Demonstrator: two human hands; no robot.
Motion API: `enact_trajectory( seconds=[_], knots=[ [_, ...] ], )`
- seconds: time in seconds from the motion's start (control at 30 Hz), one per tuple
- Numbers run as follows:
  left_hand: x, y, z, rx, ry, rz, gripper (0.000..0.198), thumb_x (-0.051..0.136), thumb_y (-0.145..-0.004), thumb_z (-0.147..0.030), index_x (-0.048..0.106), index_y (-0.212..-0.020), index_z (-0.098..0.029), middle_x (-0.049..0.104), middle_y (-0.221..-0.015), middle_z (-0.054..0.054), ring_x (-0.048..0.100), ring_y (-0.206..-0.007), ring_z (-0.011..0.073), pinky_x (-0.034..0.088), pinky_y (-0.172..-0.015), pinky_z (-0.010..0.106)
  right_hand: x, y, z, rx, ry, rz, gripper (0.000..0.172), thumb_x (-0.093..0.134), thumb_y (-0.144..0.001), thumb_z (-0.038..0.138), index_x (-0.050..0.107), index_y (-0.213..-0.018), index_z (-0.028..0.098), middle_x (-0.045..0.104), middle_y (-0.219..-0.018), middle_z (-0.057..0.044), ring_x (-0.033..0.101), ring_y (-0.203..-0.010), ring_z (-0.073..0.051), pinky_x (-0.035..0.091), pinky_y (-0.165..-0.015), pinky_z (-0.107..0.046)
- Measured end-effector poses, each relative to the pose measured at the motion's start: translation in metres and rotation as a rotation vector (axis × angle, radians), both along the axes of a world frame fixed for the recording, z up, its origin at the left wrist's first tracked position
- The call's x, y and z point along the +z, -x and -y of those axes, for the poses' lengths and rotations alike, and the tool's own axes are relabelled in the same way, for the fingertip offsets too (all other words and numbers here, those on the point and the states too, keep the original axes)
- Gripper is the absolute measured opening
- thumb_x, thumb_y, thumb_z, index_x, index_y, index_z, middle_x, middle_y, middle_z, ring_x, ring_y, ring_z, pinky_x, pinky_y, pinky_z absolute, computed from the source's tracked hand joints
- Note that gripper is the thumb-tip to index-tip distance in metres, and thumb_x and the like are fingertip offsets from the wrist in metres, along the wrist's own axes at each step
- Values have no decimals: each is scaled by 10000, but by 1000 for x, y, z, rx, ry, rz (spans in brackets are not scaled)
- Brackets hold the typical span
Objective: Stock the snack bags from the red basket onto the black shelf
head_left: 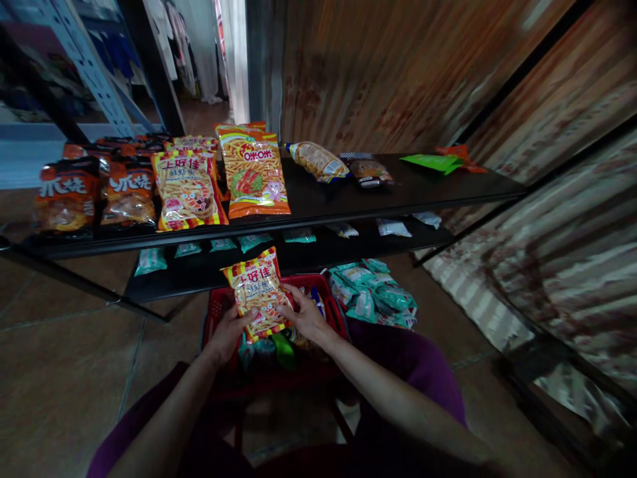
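Between my two hands is a bag of prawn crackers [259,289], yellow with red edges, its printed front facing me. My left hand [230,332] grips its lower left side, thumb on the front. On the right side, my right hand [307,315] grips it the same way. The bag is above a red plastic basket [334,292], which holds several snack packets, among them a green packet [283,352]. A matching prawn cracker bag [186,189] stands on the upper shelf, beside a taller orange snack bag [255,172].
Dark orange-and-black snack bags [128,192] stand on the left of the black upper shelf [318,202]. Flat packets [318,161] lie farther right. The lower shelf [199,271] carries small teal packets. A pile of teal packets [371,292] lies right of the basket.
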State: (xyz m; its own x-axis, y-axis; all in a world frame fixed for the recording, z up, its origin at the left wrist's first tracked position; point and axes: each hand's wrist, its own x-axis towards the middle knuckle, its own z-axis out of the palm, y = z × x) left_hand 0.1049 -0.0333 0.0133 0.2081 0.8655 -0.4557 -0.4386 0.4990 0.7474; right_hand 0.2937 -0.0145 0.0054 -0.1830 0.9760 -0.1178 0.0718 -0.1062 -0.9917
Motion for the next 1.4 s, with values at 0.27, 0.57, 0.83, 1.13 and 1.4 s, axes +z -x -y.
enact_trajectory(
  seconds=[0.27,0.57,0.83,1.13,1.4],
  knots=[
    [-14,21,-7,74,-7,-60,661,768,-660,-296,519,-1253,-144,689,-1109,137,651,-1012,287,492,-927,439,-12,29,-7,-11,219,-236,647,759,-633,439,527,-1210,259,692,-1052,-42,658,-963,-234,502,-908,-417],
    [6,17,-14,-54,-99,-59,578,758,-669,-353,587,-1184,-156,692,-1110,110,641,-1031,281,483,-937,424,8,5,-4,-1,219,-215,628,655,-765,496,456,-1315,269,619,-1236,-59,570,-1155,-246,444,-1002,-419],
    [35,5,-19,46,-394,-205,540,674,-756,-385,519,-1221,-159,630,-1217,131,600,-1101,271,477,-946,403,46,8,-14,29,34,-187,557,651,-779,460,504,-1266,233,599,-1267,-78,560,-1165,-269,462,-981,-427],
    [101,-4,-44,185,-512,-181,686,700,-724,-378,408,-1309,-172,593,-1268,151,596,-1111,271,477,-946,409,116,12,-64,170,-190,-119,569,643,-774,487,497,-1255,220,632,-1201,-74,625,-1037,-255,524,-875,-401],
    [141,11,-63,364,-416,-241,678,745,-665,-413,491,-1239,-156,673,-1138,139,640,-1039,280,518,-885,395,147,34,-108,399,-280,-132,543,618,-795,493,509,-1261,236,610,-1241,-74,585,-1120,-231,459,-969,-381]
  ],
)
